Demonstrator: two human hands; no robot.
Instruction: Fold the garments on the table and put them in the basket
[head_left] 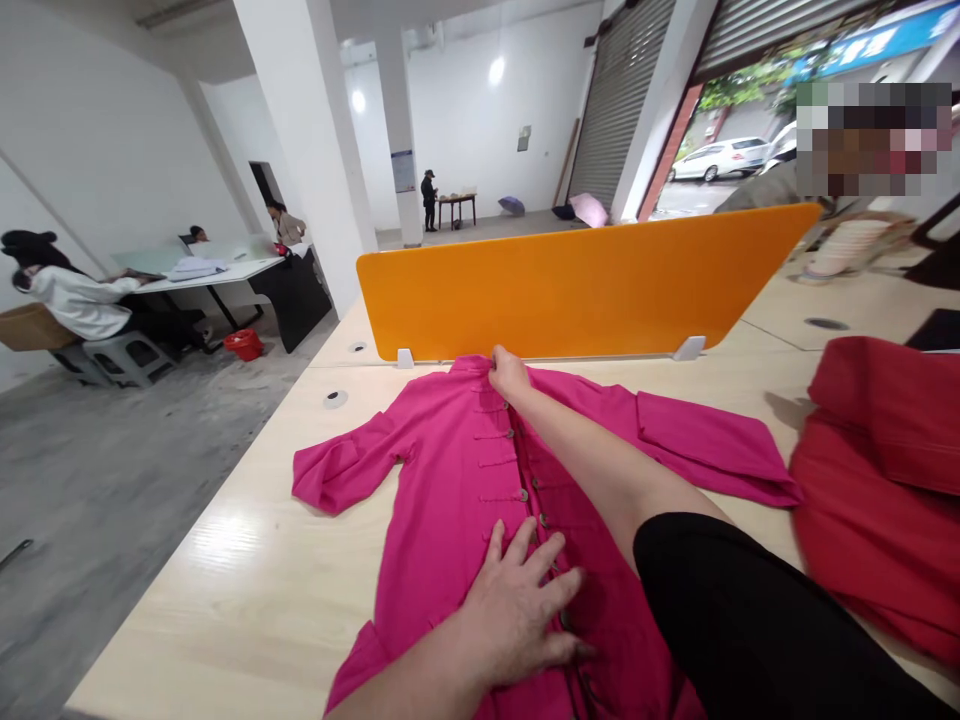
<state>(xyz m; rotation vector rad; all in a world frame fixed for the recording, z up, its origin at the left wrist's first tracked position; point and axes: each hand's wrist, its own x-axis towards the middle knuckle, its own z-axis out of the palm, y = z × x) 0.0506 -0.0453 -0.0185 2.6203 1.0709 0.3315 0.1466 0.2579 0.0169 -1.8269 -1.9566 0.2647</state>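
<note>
A magenta jacket [442,470] lies front up on a pale wooden table [225,560], its collar toward the orange divider. Its front is unfastened, with knotted loops along one edge and round buttons on the other. My left hand [517,610] rests on the lower front with fingers spread flat over the opening. Stretched far forward, my right hand [510,375] pinches the collar beside the neck opening. One sleeve reaches out to the left, somewhat crumpled; the other lies to the right, partly behind my right arm.
An orange divider [585,285] stands upright just past the collar. Folded red cloth [877,500] is piled at the right. Across the divider sits a person beside stacked paper cups [840,245]. At far left, people sit at another desk near a red bucket [244,345].
</note>
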